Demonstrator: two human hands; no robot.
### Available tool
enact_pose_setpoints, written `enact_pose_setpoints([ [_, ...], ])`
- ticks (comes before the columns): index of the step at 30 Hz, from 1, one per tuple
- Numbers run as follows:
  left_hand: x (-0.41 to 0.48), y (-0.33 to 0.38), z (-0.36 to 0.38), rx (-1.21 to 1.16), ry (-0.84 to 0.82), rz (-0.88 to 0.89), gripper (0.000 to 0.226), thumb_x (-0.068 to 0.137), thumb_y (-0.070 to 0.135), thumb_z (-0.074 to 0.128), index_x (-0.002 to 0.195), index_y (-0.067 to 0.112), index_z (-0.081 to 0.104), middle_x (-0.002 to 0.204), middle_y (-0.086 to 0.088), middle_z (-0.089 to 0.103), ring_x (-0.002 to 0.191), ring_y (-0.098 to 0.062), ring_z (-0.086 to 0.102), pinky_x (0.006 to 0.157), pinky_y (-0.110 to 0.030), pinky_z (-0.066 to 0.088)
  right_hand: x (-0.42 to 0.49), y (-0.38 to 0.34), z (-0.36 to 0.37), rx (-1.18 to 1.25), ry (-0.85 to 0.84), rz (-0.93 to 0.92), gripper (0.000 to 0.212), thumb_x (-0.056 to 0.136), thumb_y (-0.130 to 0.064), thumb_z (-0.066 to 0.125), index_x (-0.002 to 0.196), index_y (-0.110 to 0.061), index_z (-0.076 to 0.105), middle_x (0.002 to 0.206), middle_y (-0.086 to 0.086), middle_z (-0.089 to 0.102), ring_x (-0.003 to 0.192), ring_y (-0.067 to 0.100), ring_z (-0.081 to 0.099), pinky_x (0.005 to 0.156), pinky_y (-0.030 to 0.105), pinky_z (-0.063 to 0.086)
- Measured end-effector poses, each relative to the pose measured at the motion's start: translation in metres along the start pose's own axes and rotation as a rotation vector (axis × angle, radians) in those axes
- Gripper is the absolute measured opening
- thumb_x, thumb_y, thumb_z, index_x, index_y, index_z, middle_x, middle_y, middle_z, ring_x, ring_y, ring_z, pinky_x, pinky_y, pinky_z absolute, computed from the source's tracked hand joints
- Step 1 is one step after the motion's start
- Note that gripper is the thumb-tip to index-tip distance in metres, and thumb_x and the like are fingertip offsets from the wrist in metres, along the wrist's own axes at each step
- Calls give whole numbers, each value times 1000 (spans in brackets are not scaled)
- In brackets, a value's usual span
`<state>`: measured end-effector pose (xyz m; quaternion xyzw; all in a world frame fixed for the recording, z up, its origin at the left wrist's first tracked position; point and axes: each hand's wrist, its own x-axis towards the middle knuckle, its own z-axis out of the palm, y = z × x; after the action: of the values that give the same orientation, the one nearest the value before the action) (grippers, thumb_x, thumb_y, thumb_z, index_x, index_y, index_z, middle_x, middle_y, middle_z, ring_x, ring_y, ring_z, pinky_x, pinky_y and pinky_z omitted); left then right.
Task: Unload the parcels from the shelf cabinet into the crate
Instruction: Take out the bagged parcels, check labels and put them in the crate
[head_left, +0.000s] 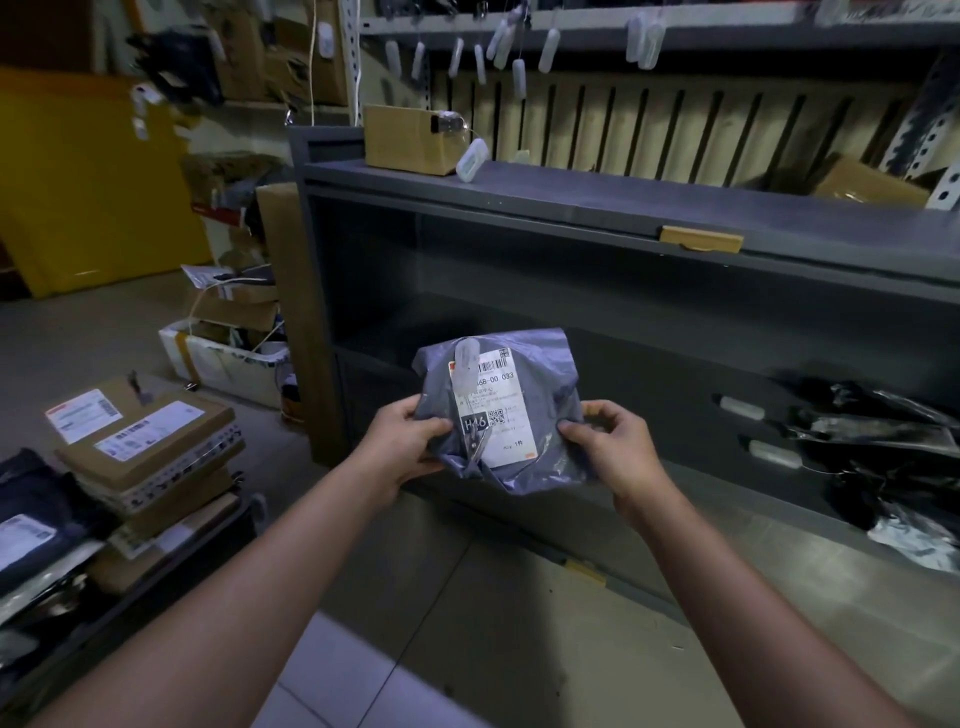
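Note:
A grey plastic mailer parcel (524, 395) with a white shipping label and a white tag hangs in front of the dark grey shelf cabinet (571, 208). My left hand (410, 441) grips its left edge and my right hand (613, 447) pinches its right edge. The parcel is held upright, just outside the cabinet's open lower compartment. Several black plastic parcels (883, 441) with white tags lie on the same shelf at the right. At the lower left, a dark crate (156, 566) holds stacked cardboard parcels (150, 441) and dark bags.
A cardboard box (405, 137) and a white tag sit on the cabinet top; another box (872, 182) lies at the far right. A white bin (223, 358) with clutter stands on the floor to the left. White tags hang from a metal rack above. Tiled floor lies below.

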<state>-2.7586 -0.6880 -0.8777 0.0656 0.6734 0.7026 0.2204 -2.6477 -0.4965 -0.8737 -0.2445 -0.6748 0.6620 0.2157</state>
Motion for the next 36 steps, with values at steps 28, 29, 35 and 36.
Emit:
enact_pose_setpoints([
  [28, -71, 29, -409, 157, 687, -68, 12, 95, -2, 59, 92, 9, 59, 80, -10, 65, 66, -21, 64, 44, -25, 55, -25, 8, 449, -396, -621, -132, 16, 86, -15, 74, 87, -23, 60, 92, 2, 68, 92, 21, 66, 79, 37, 57],
  [29, -70, 25, -424, 165, 708, -80, 11, 95, -1, 60, 92, 9, 59, 81, -10, 66, 67, -22, 65, 47, -27, 57, -26, 12, 466, -414, -627, -144, 17, 86, -14, 74, 83, -22, 59, 86, 1, 67, 89, 22, 67, 78, 37, 57],
  [35, -56, -8, -516, 173, 805, -144, 9, 95, 3, 61, 93, 11, 59, 92, -10, 67, 72, -19, 66, 42, -20, 52, -27, 54, 572, -532, -732, -171, 11, 85, -17, 73, 92, -17, 65, 92, 5, 69, 86, 22, 66, 67, 29, 53],
  [36, -53, -14, -528, 165, 812, -150, 9, 95, 3, 61, 93, 11, 59, 94, -11, 68, 73, -19, 67, 44, -21, 53, -27, 59, 586, -566, -743, -182, 11, 86, -18, 72, 94, -17, 65, 93, 6, 69, 87, 23, 65, 72, 33, 55],
])
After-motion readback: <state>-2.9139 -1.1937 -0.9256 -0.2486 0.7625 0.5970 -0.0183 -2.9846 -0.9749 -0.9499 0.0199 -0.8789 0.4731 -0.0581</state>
